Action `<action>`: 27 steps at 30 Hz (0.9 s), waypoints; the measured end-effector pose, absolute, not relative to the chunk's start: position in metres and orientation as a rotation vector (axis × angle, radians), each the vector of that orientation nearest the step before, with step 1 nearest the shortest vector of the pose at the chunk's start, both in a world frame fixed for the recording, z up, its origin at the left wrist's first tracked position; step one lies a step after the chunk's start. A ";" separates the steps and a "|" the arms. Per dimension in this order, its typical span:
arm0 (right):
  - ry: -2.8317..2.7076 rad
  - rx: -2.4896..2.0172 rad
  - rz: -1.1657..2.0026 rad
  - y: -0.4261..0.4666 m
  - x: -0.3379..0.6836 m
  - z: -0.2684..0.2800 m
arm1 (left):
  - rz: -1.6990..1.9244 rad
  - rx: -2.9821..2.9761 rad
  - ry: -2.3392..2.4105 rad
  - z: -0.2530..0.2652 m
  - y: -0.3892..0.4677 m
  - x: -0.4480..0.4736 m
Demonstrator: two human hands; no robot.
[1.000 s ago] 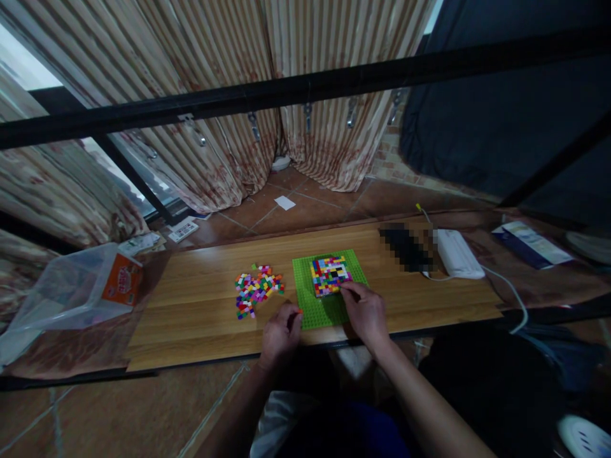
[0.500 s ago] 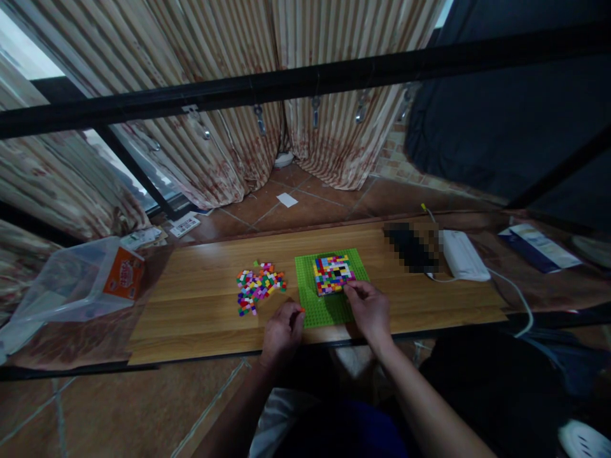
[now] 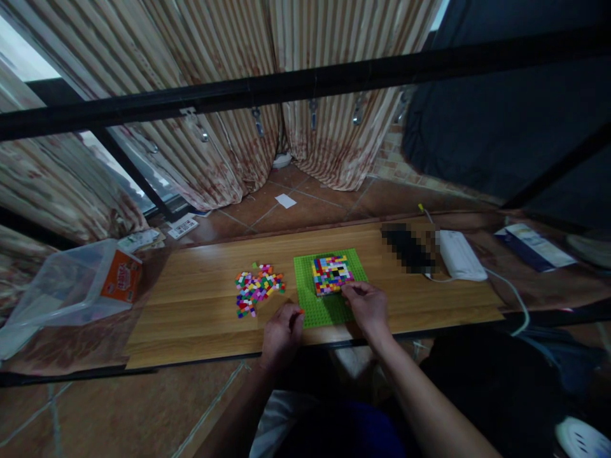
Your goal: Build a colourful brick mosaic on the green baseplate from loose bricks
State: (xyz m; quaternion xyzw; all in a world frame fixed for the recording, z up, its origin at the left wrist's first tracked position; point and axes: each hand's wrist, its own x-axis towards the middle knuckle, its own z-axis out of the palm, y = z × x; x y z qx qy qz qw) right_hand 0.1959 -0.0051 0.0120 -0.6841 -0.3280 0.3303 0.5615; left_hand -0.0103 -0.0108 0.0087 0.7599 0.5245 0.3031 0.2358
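Observation:
A green studded baseplate (image 3: 305,312) lies on the wooden board, bearing a low block built of many-coloured toy bricks (image 3: 329,273). My right hand (image 3: 368,308) is closed in a pinch at the block's front right corner; whatever sits between its fingertips is hidden. By the baseplate's front left edge, my left hand (image 3: 282,332) is closed, with a small orange brick (image 3: 301,312) showing at its fingertips. Left of the baseplate is a loose pile of small coloured bricks (image 3: 258,287).
A clear plastic bin (image 3: 62,286) with an orange label stands beyond the wooden board (image 3: 191,305) on the left. At the right are a white box-shaped device (image 3: 461,254) with a cable (image 3: 522,305), a blurred-out dark object (image 3: 408,247) and a blue-and-white packet (image 3: 534,247). A black bar (image 3: 286,83) crosses farther back.
The whole view has shifted slightly. Both hands keep nearly the same places, the right one still pinching at the block's corner, the left one still holding the orange brick.

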 end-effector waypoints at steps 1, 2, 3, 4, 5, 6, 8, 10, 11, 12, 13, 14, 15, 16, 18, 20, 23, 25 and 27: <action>-0.775 -1.605 0.769 -0.007 0.195 0.013 | 0.832 2.083 1.434 0.009 -0.011 -0.011; -0.784 -1.598 0.750 -0.009 0.194 0.015 | 0.829 2.080 1.426 0.009 -0.010 -0.011; -0.803 -1.590 0.732 -0.013 0.192 0.016 | 0.826 2.077 1.416 0.009 -0.010 -0.011; -0.834 -1.582 0.719 -0.017 0.188 0.018 | 0.823 2.074 1.404 0.009 -0.010 -0.012; -0.881 -1.571 0.723 -0.022 0.184 0.020 | 0.823 2.071 1.390 0.009 -0.010 -0.012; -0.943 -1.558 0.746 -0.027 0.179 0.021 | 0.825 2.068 1.376 0.009 -0.010 -0.012; -1.084 -1.533 0.820 -0.037 0.168 0.024 | 0.842 2.061 1.350 0.010 -0.010 -0.013; -1.205 -1.524 0.856 -0.044 0.158 0.025 | 0.859 2.051 1.322 0.010 -0.010 -0.013; -1.260 -1.525 0.850 -0.045 0.154 0.026 | 0.866 2.046 1.308 0.010 -0.010 -0.013; -1.318 -1.529 0.830 -0.045 0.150 0.026 | 0.873 2.040 1.295 0.010 -0.010 -0.013; -1.380 -1.531 0.806 -0.045 0.148 0.026 | 0.878 2.035 1.283 0.010 -0.010 -0.014; -1.446 -1.530 0.787 -0.043 0.146 0.027 | 0.882 2.032 1.273 0.010 -0.010 -0.014; -1.510 -1.527 0.776 -0.041 0.144 0.027 | 0.884 2.029 1.267 0.009 -0.010 -0.014; -1.567 -1.527 0.771 -0.039 0.143 0.027 | 0.881 2.027 1.263 0.009 -0.010 -0.014; -1.637 -1.534 0.772 -0.036 0.141 0.027 | 0.866 2.019 1.263 0.009 -0.010 -0.014; -1.647 -1.551 0.770 -0.034 0.138 0.026 | 0.855 2.003 1.269 0.009 -0.010 -0.014; -1.605 -1.567 0.760 -0.033 0.135 0.024 | 0.858 1.983 1.277 0.009 -0.011 -0.014; -1.565 -1.562 0.772 -0.033 0.134 0.023 | 0.853 1.982 1.286 0.009 -0.011 -0.014; -1.517 -1.541 0.803 -0.034 0.134 0.023 | 0.838 1.990 1.300 0.009 -0.011 -0.014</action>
